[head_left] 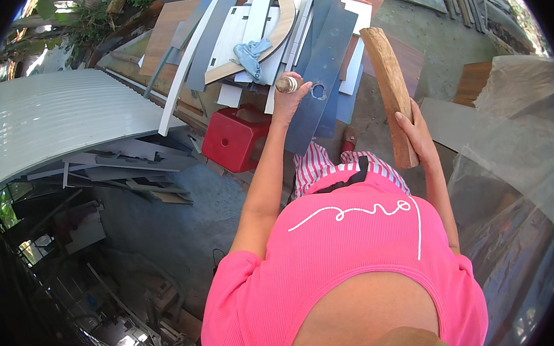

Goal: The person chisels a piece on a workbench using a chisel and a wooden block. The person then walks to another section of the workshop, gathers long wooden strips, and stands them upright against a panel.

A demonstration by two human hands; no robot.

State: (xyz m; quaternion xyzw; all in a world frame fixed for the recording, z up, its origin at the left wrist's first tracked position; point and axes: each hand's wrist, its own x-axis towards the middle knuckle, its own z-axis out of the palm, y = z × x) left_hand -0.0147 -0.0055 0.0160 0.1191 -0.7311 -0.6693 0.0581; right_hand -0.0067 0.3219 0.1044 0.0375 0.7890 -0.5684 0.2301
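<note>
The right hand grasps a long piece of wood near its lower end, thumb over the face, the other fingers mostly hidden at its right edge; most of the wood reaches out beyond them. The left hand is closed around a handle, its round end showing between the fingers, near a dark board.

Piled boards, corrugated sheeting and greenery show an outdoor work yard.
</note>
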